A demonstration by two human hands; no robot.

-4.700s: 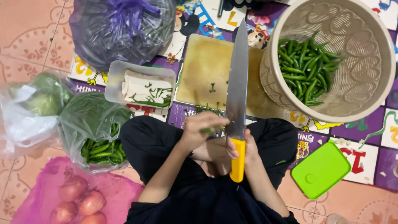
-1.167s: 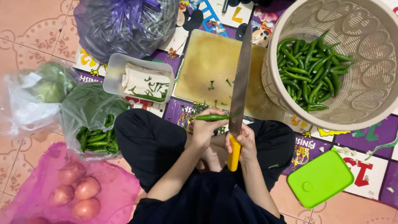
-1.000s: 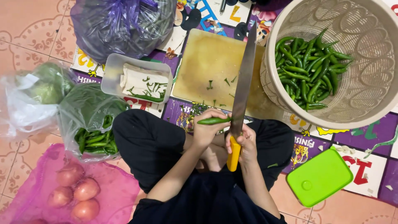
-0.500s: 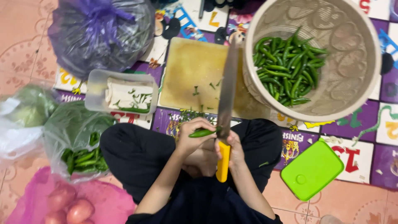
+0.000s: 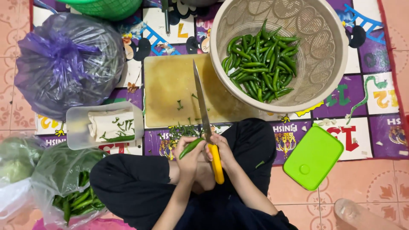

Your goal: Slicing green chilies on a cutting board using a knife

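A: Quick sweep, L to R. What's far left?

B: Clear bag of greens (image 5: pixel 19 159) at 9 o'clock, and next to it a clear bag of green chillies (image 5: pixel 70 187) at abt 8. Purple tied bag (image 5: pixel 68 59) up at 10. Just right of the chilli bag, a clear plastic tub (image 5: pixel 104 125) w/ paper and a few cut stems inside.

A: And the hands?

B: Left hand (image 5: pixel 189 157) sits near centre, abt 6 o'clock, over the person's crossed legs. Fingers curled in, pinching one green chilli (image 5: pixel 191 147) betw. thumb and fingertips; not spread at all. Chilli tilts up to the right, tip touching the blade.

A: Right?

B: Right hand (image 5: pixel 219 149) just beside it, closed in a fist round the yellow handle of a big knife (image 5: pixel 202 104). Blade points to 12, running up over the yellow chopping board (image 5: pixel 170 89). The two hands are close, nearly touching at the chilli.

A: Board itself?

B: A few green bits on it, more scraps at its near edge.

A: Further right?

B: Beige basket (image 5: pixel 324 64) at 1 o'clock, pile of green chillies in it, rim overlapping the board's right edge. Green lid (image 5: pixel 313 155) at 4 o'clock, flat, half on the play mat (image 5: pixel 379 127), half on tile. Someone's toes at the bottom right corner.
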